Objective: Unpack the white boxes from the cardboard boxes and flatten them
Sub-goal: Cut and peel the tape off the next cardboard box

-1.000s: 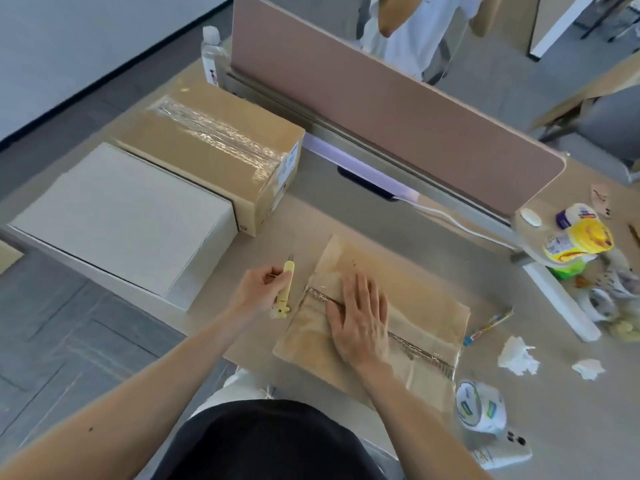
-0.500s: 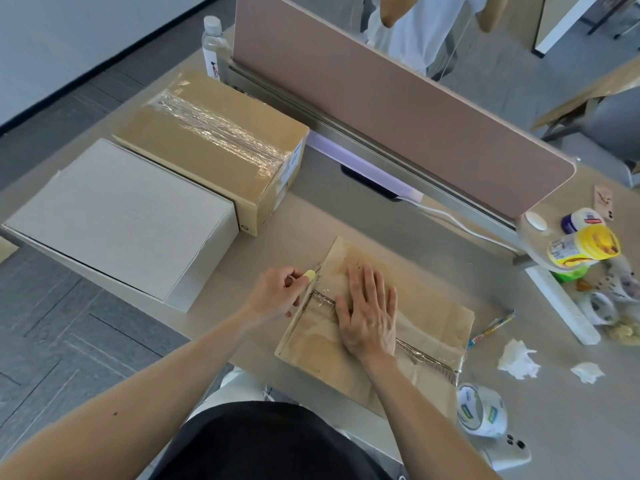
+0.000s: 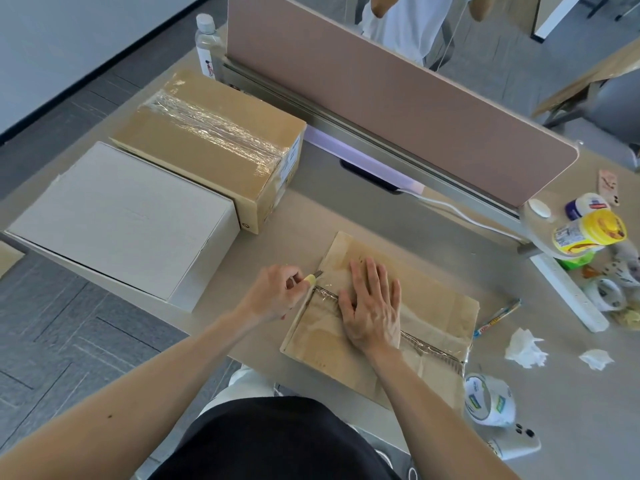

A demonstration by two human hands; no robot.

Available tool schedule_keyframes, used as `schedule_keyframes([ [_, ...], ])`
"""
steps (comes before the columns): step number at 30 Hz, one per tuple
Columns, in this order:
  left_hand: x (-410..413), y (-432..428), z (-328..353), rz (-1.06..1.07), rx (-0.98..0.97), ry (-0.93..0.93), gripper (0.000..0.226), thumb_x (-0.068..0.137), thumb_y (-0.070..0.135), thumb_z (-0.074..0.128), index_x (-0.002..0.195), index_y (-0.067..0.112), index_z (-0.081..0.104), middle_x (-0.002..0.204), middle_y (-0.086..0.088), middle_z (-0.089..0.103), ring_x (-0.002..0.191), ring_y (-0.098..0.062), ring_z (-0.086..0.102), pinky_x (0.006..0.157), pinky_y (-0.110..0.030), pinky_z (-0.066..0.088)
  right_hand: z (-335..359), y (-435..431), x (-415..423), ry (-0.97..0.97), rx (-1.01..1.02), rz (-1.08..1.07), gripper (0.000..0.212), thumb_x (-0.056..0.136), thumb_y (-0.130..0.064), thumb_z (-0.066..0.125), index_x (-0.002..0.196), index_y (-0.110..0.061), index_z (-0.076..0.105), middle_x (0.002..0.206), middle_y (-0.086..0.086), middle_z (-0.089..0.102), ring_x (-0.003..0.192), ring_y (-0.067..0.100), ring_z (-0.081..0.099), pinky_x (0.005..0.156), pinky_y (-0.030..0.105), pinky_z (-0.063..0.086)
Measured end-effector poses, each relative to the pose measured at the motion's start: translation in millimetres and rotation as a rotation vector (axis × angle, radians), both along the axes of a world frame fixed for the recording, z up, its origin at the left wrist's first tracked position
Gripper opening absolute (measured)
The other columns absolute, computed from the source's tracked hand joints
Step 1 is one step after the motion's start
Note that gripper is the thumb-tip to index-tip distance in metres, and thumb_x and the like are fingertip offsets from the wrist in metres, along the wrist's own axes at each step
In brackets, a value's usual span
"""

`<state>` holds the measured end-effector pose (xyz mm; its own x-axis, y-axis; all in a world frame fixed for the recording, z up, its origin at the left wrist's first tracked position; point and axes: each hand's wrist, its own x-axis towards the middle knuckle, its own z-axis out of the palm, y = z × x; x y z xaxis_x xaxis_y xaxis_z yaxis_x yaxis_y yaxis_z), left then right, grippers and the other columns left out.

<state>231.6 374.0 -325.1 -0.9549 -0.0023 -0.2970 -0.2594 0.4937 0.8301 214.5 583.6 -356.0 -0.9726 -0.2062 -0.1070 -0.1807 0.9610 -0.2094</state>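
Down at the near edge of the tabletop (image 3: 346, 209), the flat cardboard box (image 3: 429, 317) lies with a taped seam running across it. The right hand (image 3: 372, 306) rests palm-down on it, fingers spread wide and gripping nothing. At nine o'clock of that hand, the left hand (image 3: 277, 292) is curled closed around a yellow utility knife (image 3: 313, 278), whose tip meets the seam's left end. A white box (image 3: 117, 220) sits at ten o'clock, touching a taped cardboard box (image 3: 211, 143) beyond it.
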Motion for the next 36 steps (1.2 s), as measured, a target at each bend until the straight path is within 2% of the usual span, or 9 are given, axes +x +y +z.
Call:
schedule_keyframes([
  [3, 1, -5, 0, -0.027, -0.033, -0.007, 0.029, 0.094, 0.019, 0.061, 0.068, 0.007, 0.06, 0.05, -0.008, 0.061, 0.033, -0.019, 0.057, 0.037, -0.038, 0.045, 0, 0, 1, 0.004, -0.011, -0.003, 0.064, 0.096, -0.058, 0.019, 0.156, -0.035, 0.016, 0.165, -0.006, 0.009, 0.152, 0.018, 0.003, 0.123, 0.043, -0.003],
  [6, 4, -8, 2, -0.062, -0.06, -0.026, 0.034, 0.095, 0.024, 0.062, 0.064, 0.011, 0.056, 0.05, -0.008, 0.061, 0.032, -0.018, 0.055, 0.036, -0.029, 0.042, -1, 0, 1, 0.015, -0.007, -0.004, 0.063, 0.097, -0.056, 0.023, 0.156, -0.035, 0.017, 0.165, -0.005, 0.01, 0.152, 0.019, 0.004, 0.123, 0.044, -0.001],
  [12, 10, -6, 6, -0.088, -0.059, -0.038, 0.036, 0.096, 0.025, 0.062, 0.068, 0.004, 0.057, 0.052, -0.013, 0.063, 0.033, -0.018, 0.058, 0.035, -0.022, 0.038, -1, -1, 1, 0.024, -0.011, -0.007, 0.062, 0.097, -0.055, 0.024, 0.155, -0.035, 0.019, 0.164, -0.003, 0.013, 0.152, 0.019, 0.006, 0.123, 0.045, 0.0],
  [16, 17, -3, 8, -0.098, -0.079, -0.041, 0.04, 0.096, 0.026, 0.061, 0.067, -0.001, 0.054, 0.05, -0.013, 0.062, 0.032, -0.015, 0.056, 0.037, -0.025, 0.039, -3, -1, 1, 0.047, -0.004, -0.002, 0.063, 0.096, -0.055, 0.023, 0.155, -0.032, 0.021, 0.164, -0.002, 0.017, 0.151, 0.021, 0.009, 0.122, 0.046, 0.002],
  [21, 24, -4, 10, -0.068, -0.039, -0.082, 0.036, 0.096, 0.022, 0.062, 0.067, 0.002, 0.055, 0.047, -0.005, 0.057, 0.031, -0.015, 0.053, 0.035, -0.022, 0.037, -2, 0, 1, 0.037, 0.001, 0.001, 0.063, 0.097, -0.055, 0.024, 0.155, -0.033, 0.019, 0.164, -0.002, 0.014, 0.151, 0.021, 0.007, 0.122, 0.045, 0.0],
  [28, 36, -5, 11, -0.058, -0.01, -0.113, 0.037, 0.096, 0.026, 0.063, 0.073, -0.003, 0.058, 0.049, -0.008, 0.058, 0.031, -0.014, 0.052, 0.034, -0.021, 0.037, -1, -1, 1, 0.033, -0.001, -0.002, 0.061, 0.098, -0.052, 0.029, 0.155, -0.032, 0.02, 0.164, -0.002, 0.014, 0.151, 0.021, 0.007, 0.122, 0.044, -0.001],
  [36, 41, -15, 10, -0.032, 0.023, -0.203, 0.031, 0.095, 0.027, 0.065, 0.079, 0.0, 0.065, 0.051, -0.005, 0.058, 0.037, -0.015, 0.05, 0.037, -0.025, 0.042, -1, -1, 1, 0.051, -0.019, -0.007, 0.064, 0.095, -0.056, 0.023, 0.154, -0.032, 0.024, 0.163, -0.001, 0.018, 0.151, 0.022, 0.011, 0.122, 0.045, 0.002],
])
